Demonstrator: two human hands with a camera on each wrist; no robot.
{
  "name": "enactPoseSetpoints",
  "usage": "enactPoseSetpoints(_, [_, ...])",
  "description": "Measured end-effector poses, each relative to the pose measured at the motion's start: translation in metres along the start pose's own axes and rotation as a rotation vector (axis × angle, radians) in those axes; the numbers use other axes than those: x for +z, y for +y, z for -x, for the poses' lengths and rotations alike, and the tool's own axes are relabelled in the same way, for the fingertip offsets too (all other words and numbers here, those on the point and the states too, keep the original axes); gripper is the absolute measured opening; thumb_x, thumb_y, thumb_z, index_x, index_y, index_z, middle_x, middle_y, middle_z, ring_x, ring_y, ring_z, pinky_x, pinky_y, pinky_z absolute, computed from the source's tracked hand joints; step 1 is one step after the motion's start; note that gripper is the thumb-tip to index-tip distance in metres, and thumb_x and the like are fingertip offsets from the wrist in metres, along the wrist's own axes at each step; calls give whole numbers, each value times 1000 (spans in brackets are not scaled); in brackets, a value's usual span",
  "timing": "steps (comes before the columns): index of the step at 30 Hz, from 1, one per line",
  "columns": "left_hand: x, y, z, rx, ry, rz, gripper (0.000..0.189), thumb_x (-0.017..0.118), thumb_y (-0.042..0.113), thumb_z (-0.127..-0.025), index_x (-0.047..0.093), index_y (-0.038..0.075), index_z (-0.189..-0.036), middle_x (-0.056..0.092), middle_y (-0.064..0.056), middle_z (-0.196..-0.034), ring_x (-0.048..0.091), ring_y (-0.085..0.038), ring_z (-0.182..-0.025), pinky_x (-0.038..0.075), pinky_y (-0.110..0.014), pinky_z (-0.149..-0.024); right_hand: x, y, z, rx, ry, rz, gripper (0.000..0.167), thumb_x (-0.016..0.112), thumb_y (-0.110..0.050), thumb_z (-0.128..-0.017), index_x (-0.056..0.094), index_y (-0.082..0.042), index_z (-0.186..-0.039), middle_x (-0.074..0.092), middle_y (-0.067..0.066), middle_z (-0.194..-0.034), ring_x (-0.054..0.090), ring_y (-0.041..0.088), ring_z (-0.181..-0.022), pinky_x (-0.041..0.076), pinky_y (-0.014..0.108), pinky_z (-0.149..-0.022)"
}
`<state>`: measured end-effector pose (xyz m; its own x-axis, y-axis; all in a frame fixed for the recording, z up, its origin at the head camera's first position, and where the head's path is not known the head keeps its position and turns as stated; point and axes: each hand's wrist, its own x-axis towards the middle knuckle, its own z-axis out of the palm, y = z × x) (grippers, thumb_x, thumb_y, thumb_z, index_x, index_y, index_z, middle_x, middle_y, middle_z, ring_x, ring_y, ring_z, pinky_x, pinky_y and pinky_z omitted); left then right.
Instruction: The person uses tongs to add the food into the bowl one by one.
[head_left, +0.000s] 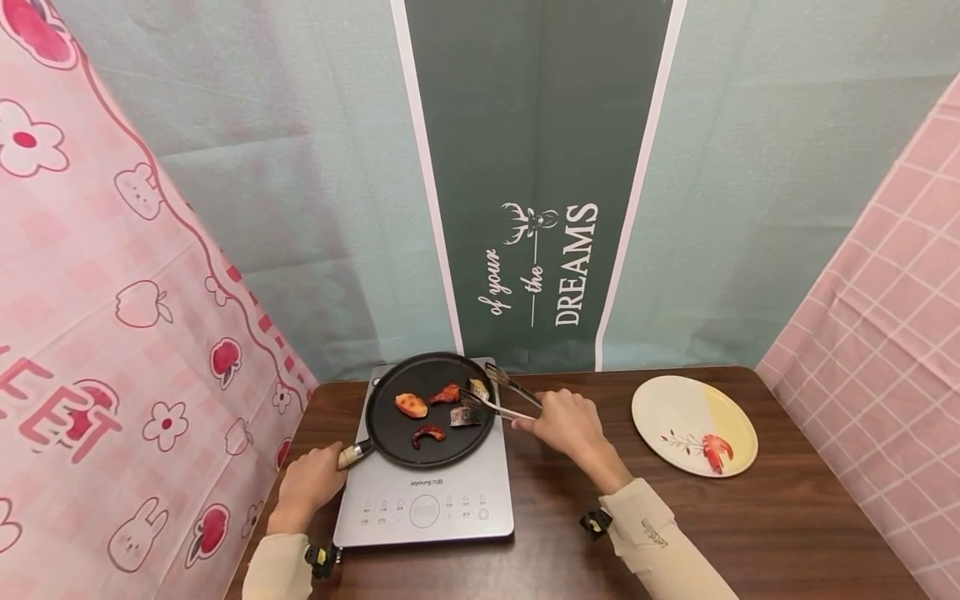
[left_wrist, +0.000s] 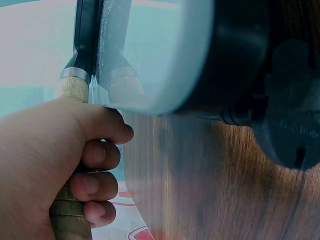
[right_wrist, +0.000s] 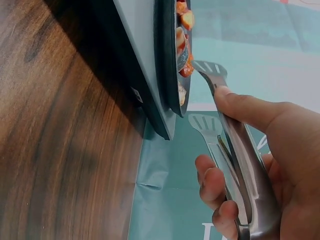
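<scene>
White lettering on the dark green banner (head_left: 536, 179) behind the tabletop read "of your — the — DREAMS" under a small deer-head sign, while the induction cooker (head_left: 424, 500) carried the brand "Joyoung" on its front panel.

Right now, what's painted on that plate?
A red lobster on the cream-and-yellow plate, clearest in the head view.

Bright, even light; wide-angle edge warp; blurred wrist close-ups.

Black pan (head_left: 435, 408), silver cooktop (head_left: 425, 500), cream-yellow plate (head_left: 693, 425) with red print.
</scene>
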<state>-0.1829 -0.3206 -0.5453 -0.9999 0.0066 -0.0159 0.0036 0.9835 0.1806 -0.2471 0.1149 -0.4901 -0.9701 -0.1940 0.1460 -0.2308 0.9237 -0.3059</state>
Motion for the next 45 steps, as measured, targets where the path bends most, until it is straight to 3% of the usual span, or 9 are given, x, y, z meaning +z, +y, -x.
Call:
enactPoseSetpoints(6, [-1, 1, 1, -3, -7, 4, 29, 74, 14, -87, 69, 1, -112, 72, -17, -86, 68, -37, -69, 50, -56, -62, -1, 4, 1, 19, 9, 10, 53, 83, -69, -76, 73, -19, -90, 63, 4, -66, 62, 26, -57, 42, 42, -49])
enactPoseSetpoints(21, [-2, 2, 0, -3, -2, 0, 25, 75, 15, -86, 68, 3, -107, 71, -15, -82, 66, -35, -66, 49, -54, -60, -15, 22, 7, 24, 31, 40, 57, 83, -68, -77, 73, -17, -99, 65, 6, -67, 64, 29, -59, 43, 43, -49])
enactPoseSetpoints(31, [-1, 2, 0, -7, -10, 0, 23, 74, 14, -87, 68, 4, -106, 70, -15, -83, 66, -35, -67, 49, -55, -61, -25, 38, 14, 27, 34, 58, 65, 83, -66, -79, 76, -16, -119, 68, 12, -70, 66, 33, -60, 42, 44, -48])
enactPoseSetpoints(35, [-2, 2, 1, -7, -8, 3, 22, 74, 14, -86, 67, 4, -105, 70, -15, -82, 66, -34, -66, 49, -55, -60, -29, 45, 17, 26, 53, 68, 61, 84, -65, -78, 76, -15, -113, 68, 13, -70, 66, 34, -61, 43, 45, -49])
enactPoseSetpoints(41, [-2, 2, 1, -6, -6, 1, 19, 74, 14, -86, 66, 5, -100, 69, -14, -80, 64, -33, -64, 48, -53, -59, -35, 55, 23, 37, 70, 68, 52, 85, -63, -78, 68, -14, -89, 64, 9, -65, 65, 33, -60, 44, 46, -49])
enactPoseSetpoints(45, [-2, 3, 1, -9, -5, 0, 17, 74, 15, -86, 65, 6, -98, 68, -13, -78, 63, -32, -63, 47, -52, -59, -39, 61, 25, 50, 61, 69, 52, 84, -63, -78, 66, -15, -88, 63, 7, -64, 62, 30, -57, 44, 46, -49])
